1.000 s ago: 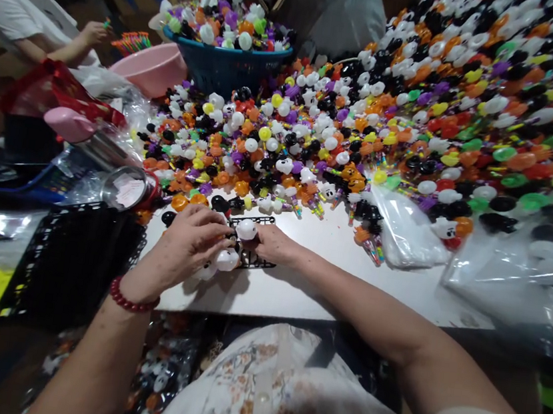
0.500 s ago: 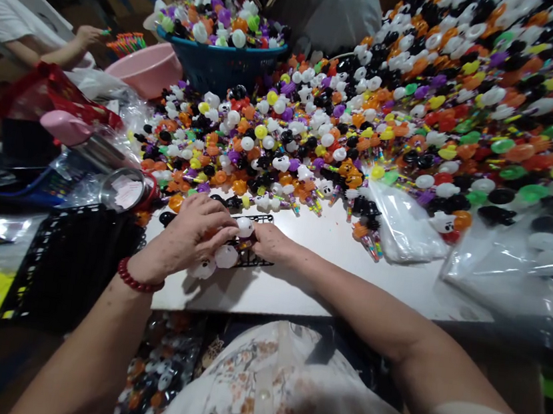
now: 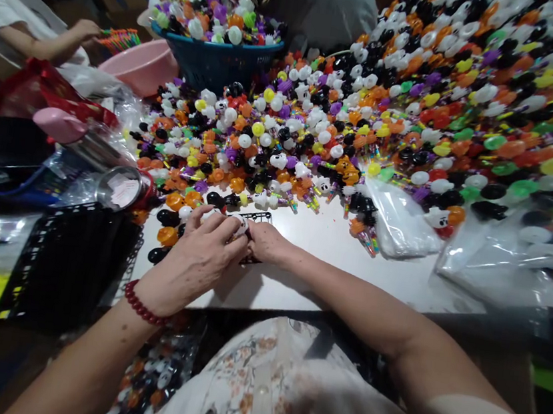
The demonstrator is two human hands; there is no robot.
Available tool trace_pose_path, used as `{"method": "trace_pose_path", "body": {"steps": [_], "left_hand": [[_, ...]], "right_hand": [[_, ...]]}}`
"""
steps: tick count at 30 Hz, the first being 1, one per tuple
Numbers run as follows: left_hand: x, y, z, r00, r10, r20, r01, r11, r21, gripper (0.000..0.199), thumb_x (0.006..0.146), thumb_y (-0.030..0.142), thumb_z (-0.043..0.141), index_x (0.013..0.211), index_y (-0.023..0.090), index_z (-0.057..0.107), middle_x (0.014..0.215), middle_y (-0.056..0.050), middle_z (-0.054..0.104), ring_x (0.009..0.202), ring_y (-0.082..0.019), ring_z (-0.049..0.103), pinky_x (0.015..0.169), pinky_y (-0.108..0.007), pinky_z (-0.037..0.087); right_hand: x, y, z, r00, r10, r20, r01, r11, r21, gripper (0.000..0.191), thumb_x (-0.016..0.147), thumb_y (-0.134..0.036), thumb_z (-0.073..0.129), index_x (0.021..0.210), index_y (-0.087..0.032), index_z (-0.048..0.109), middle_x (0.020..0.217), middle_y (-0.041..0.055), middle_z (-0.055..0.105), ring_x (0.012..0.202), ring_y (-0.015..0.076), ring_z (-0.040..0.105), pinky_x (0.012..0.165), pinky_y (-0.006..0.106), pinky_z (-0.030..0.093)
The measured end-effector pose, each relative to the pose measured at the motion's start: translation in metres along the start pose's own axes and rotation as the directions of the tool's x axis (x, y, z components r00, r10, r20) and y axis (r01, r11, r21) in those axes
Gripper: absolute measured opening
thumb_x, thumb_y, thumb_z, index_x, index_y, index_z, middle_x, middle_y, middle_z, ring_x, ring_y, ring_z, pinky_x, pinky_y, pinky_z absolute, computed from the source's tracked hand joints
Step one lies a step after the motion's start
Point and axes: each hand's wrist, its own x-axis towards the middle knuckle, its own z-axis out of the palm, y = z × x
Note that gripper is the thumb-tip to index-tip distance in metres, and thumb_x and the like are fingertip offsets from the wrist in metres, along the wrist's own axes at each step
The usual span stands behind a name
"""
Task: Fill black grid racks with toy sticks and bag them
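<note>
Head view showed the left hand (image 3: 195, 251) curled over a white figure (image 3: 240, 223) at the black rack (image 3: 264, 217), right hand (image 3: 267, 242) beside it — whether either gripped couldn't be told. Paper (image 3: 124, 190) in the metal container (image 3: 104, 194) bore unreadably small print.

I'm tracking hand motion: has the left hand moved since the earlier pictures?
Yes: judged against the blue basket, the left hand has moved to the right, closer to the right hand.
</note>
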Motion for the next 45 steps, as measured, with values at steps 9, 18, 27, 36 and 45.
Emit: {"method": "trace_pose_path", "body": {"steps": [9,18,27,36,45], "left_hand": [[0.005,-0.012,-0.007,0.961,-0.26,0.092,0.271,0.953,-0.137,0.021,0.093,0.023,0.048,0.079,0.021,0.063,0.083,-0.005,0.065,0.087,-0.024,0.053,0.091,-0.047,0.034],[0.017,-0.052,-0.006,0.932,-0.142,0.334,0.25,0.919,-0.305,0.012,0.088,0.03,0.061,0.086,0.024,0.071,0.09,-0.003,0.069,0.094,-0.024,0.053,0.089,-0.043,0.029],[0.007,-0.058,-0.005,0.968,-0.022,0.248,0.116,0.921,-0.372,0.018,0.093,0.03,0.055,0.081,0.019,0.063,0.084,-0.005,0.063,0.084,-0.021,0.05,0.08,-0.036,0.035],[0.003,-0.056,0.0,0.976,0.011,0.218,0.093,0.882,-0.462,0.014,0.092,0.026,0.056,0.08,0.019,0.06,0.08,-0.003,0.062,0.081,-0.02,0.05,0.081,-0.035,0.037],[-0.01,-0.042,-0.017,0.976,-0.141,0.166,0.207,0.837,-0.507,0.027,0.09,0.023,0.045,0.115,0.016,0.053,0.115,-0.011,0.058,0.107,-0.023,0.053,0.095,-0.04,0.043]], "right_hand": [[-0.002,0.009,0.005,0.998,-0.011,-0.062,0.018,0.993,0.116,0.019,0.086,-0.021,0.055,0.102,-0.017,0.066,0.089,0.0047,0.071,0.079,0.02,0.061,0.067,0.026,0.04],[-0.001,0.011,0.009,0.997,0.011,-0.083,-0.004,0.997,0.082,0.022,0.085,-0.023,0.059,0.105,-0.017,0.066,0.092,0.0062,0.071,0.08,0.0209,0.061,0.069,0.027,0.041],[-0.005,0.009,0.006,0.997,-0.012,-0.073,0.017,0.997,0.076,0.024,0.087,-0.024,0.06,0.11,-0.016,0.065,0.091,0.0064,0.071,0.08,0.0208,0.061,0.069,0.026,0.04],[-0.002,-0.002,0.004,0.997,-0.074,0.019,0.075,0.997,-0.014,0.019,0.087,-0.021,0.058,0.104,-0.018,0.066,0.091,0.0066,0.072,0.08,0.0207,0.061,0.068,0.026,0.038],[-0.004,-0.007,0.004,0.994,-0.098,0.051,0.102,0.991,-0.084,0.025,0.083,-0.013,0.058,0.106,-0.02,0.066,0.09,0.0054,0.072,0.079,0.0213,0.062,0.066,0.026,0.038]]}}
